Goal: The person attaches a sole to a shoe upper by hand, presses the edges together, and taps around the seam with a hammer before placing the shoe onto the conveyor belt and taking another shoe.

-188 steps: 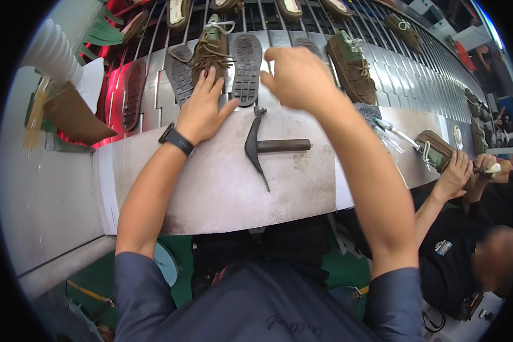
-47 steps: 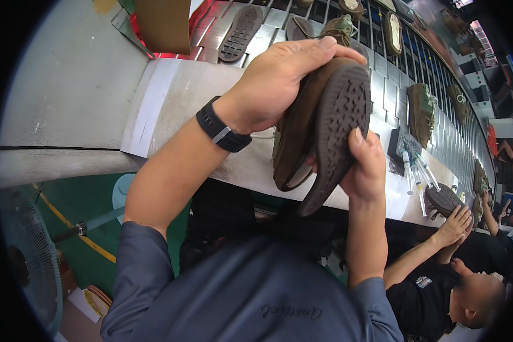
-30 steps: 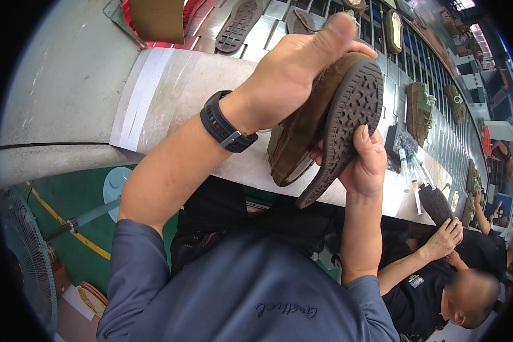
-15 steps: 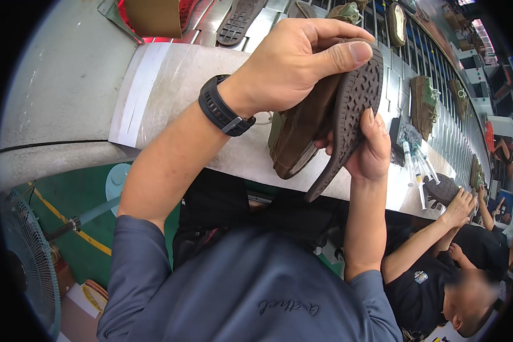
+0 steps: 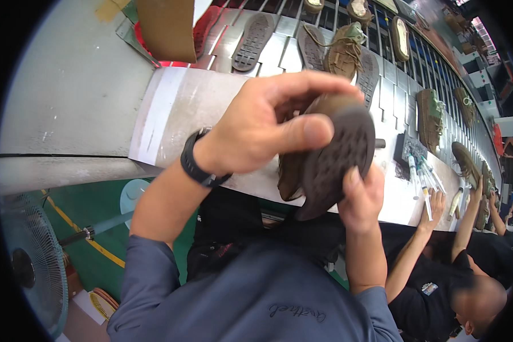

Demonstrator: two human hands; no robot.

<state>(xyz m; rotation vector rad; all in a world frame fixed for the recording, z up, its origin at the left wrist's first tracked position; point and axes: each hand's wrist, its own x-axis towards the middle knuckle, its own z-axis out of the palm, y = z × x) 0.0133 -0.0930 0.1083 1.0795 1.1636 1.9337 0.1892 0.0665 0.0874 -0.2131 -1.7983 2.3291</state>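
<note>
Between my two hands is a brown shoe upper [image 5: 288, 179] with a dark brown treaded sole [image 5: 345, 151] against it, the tread turned to the right. My left hand [image 5: 262, 122] is closed over the top end, fingers across the far side and thumb by the sole's edge. From below, my right hand [image 5: 363, 196] grips the sole, its thumb pressed on the tread. Motion smears the hands and the sole. Whether the sole touches the upper all along, I cannot tell. The right fingers are mostly hidden behind the sole.
Beyond the pale bench edge [image 5: 176, 119] runs a metal slat conveyor, bearing a loose sole [image 5: 253, 43] and a laced brown shoe [image 5: 345, 51]. Syringes [image 5: 423, 176] lie near a dark block [image 5: 410, 149] at right. A co-worker's hand [image 5: 436, 205] is beside them. A fan [image 5: 34, 262] stands lower left.
My hands and the shoe have come down toward me, and the sole faces me more broadly. The view has shifted, showing more of the conveyor. The co-worker's hand no longer holds a sole.
</note>
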